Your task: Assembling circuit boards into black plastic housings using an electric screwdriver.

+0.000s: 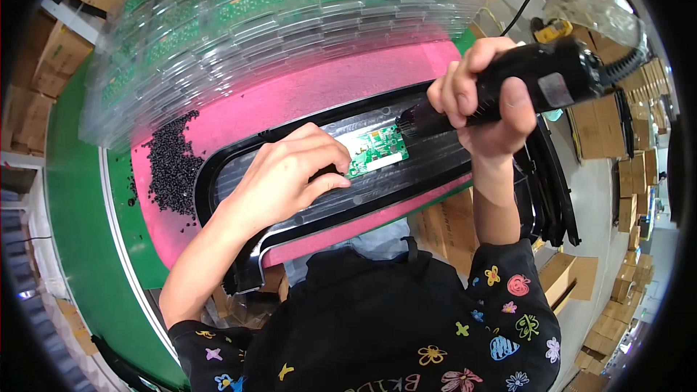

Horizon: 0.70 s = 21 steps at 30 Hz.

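A small green circuit board (379, 151) lies inside a long black plastic housing (305, 212), about its middle. At the board's left edge my left hand (294, 167) is closed, thumb and fingers pressed together on it; the fingertips are partly hidden. My right hand (485, 98) is wrapped round a black electric screwdriver (534, 76), tilted with its nose pointing down and left. The screwdriver's nose meets the upper right corner of the board; whether a screw sits under it is too small to tell.
The housing rests on a pink mat (319, 91). To the left is a spread pile of small black screws (173, 163). Behind stand stacked clear plastic trays (290, 11) of green boards. More black housings (555, 181) lean at the right, near cardboard boxes (570, 279). A cable (626, 65) trails from the screwdriver.
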Each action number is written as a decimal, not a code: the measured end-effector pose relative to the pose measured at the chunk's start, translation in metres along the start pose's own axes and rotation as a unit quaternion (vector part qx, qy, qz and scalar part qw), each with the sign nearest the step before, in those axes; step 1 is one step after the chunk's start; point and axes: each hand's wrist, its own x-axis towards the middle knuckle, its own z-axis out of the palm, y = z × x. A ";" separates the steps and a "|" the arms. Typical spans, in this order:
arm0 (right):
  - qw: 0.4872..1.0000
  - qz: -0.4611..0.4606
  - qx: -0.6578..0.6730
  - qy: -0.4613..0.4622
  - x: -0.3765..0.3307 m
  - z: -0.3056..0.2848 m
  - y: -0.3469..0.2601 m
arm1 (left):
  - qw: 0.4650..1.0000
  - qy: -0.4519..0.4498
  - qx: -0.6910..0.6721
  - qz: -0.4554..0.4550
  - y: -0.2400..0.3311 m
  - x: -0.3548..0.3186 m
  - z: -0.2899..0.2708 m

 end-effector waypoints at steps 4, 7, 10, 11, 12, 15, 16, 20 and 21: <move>0.996 0.000 0.089 0.029 0.000 -0.003 0.011 | 0.999 -0.001 0.041 0.030 0.001 0.000 0.004; 1.000 0.008 -0.001 0.020 -0.002 -0.006 0.016 | 0.998 -0.006 0.060 0.033 0.002 0.001 0.007; 0.999 0.022 -0.030 0.021 -0.001 -0.005 0.016 | 0.998 -0.040 0.052 -0.016 0.008 0.002 0.003; 0.999 0.029 -0.030 0.031 0.000 -0.003 0.014 | 0.998 -0.042 0.052 -0.016 0.008 0.001 0.004; 0.999 0.029 -0.030 0.032 0.001 -0.002 0.013 | 0.998 -0.043 0.045 -0.033 0.007 0.000 0.004; 0.998 0.033 -0.047 0.017 0.002 0.003 0.012 | 0.997 -0.046 0.033 -0.060 0.007 -0.002 0.004; 0.998 0.034 -0.047 0.017 0.003 0.003 0.013 | 0.996 -0.048 0.030 -0.069 0.006 -0.002 0.003; 0.999 0.034 -0.025 -0.031 0.005 0.000 0.021 | 0.995 -0.049 0.027 -0.082 0.006 -0.001 0.003; 0.998 0.036 -0.005 -0.052 0.006 0.000 0.022 | 0.995 -0.048 0.028 -0.083 0.007 -0.001 0.003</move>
